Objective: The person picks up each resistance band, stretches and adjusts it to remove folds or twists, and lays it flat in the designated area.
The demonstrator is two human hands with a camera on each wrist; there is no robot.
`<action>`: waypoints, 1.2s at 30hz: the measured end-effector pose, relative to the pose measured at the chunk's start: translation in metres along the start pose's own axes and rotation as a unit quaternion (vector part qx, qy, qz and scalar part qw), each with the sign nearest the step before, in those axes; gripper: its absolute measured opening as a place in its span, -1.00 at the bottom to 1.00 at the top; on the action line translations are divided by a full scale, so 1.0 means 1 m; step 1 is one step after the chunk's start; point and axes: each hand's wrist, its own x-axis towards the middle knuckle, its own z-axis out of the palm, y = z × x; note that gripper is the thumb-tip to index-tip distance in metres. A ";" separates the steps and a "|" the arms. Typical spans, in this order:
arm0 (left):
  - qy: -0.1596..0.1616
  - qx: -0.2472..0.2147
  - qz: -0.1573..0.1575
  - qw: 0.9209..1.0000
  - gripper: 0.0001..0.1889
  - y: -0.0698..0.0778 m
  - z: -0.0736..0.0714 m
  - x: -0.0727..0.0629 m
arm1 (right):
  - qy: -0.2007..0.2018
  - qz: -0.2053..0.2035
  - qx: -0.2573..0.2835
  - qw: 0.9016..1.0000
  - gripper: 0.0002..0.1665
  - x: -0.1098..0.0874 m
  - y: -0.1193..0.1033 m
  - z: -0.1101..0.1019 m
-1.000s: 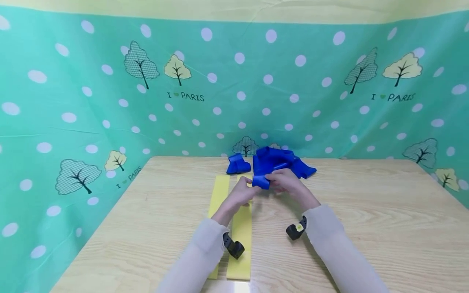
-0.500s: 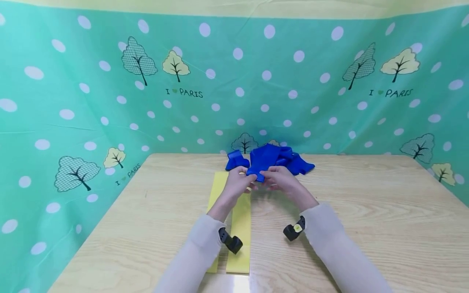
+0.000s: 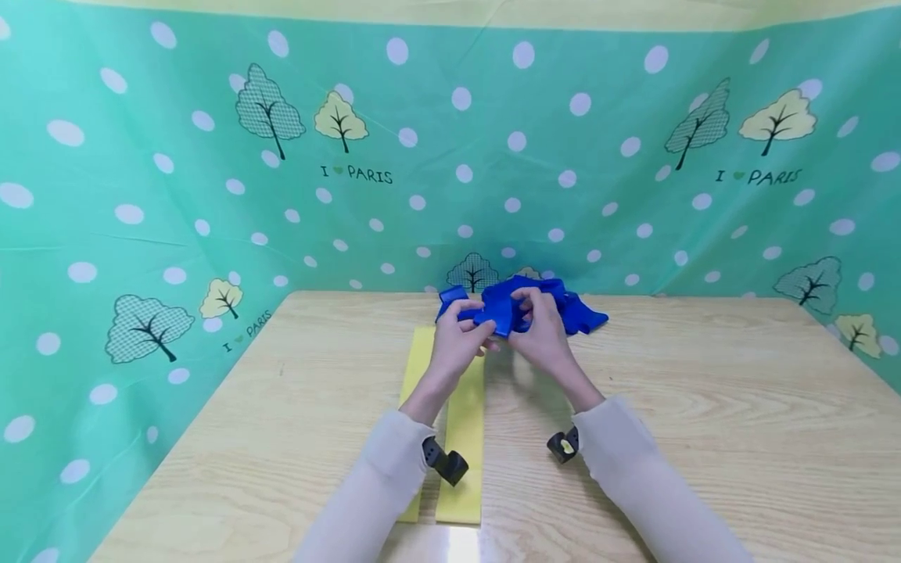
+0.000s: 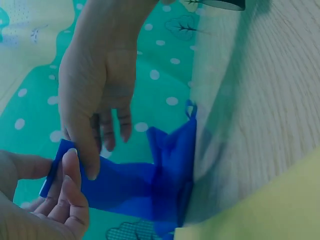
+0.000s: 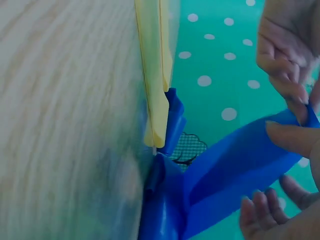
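Observation:
A flat, shiny blue strip (image 5: 235, 160) rises from a crumpled blue heap (image 3: 573, 313) at the back of the table. My left hand (image 3: 454, 336) pinches its free end, folded over between thumb and fingers in the left wrist view. My right hand (image 3: 542, 332) is beside it at the strip. In the right wrist view the right thumb (image 5: 290, 137) lies against the strip's face, while the other fingers are spread loosely below its edge. The left wrist view shows those right fingers (image 4: 117, 125) apart from the strip.
Two long yellow strips (image 3: 461, 469) lie side by side on the wooden table (image 3: 669, 438), beneath my left forearm. A smaller blue piece (image 3: 453, 295) sits left of the heap. Behind the table hangs a green dotted cloth (image 3: 563, 156).
Both hands have lifted the blue strip's end slightly away, toward the heap. The right hand has loosened from its pinch, its thumb and index finger now farther apart. The left hand still holds the end.

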 end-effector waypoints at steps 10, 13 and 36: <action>-0.067 -0.042 0.069 0.994 -0.77 0.021 -0.004 -0.003 | 0.060 -0.107 -0.001 0.992 -0.84 -0.001 -0.016 -0.011; -0.068 -0.041 0.095 0.992 -0.79 0.027 -0.005 -0.002 | 0.053 -0.097 0.017 0.994 -0.89 0.000 -0.023 -0.019; 0.016 0.082 0.218 0.972 -0.84 0.099 0.000 -0.014 | -0.103 -0.047 0.126 0.986 -0.53 -0.020 -0.057 -0.047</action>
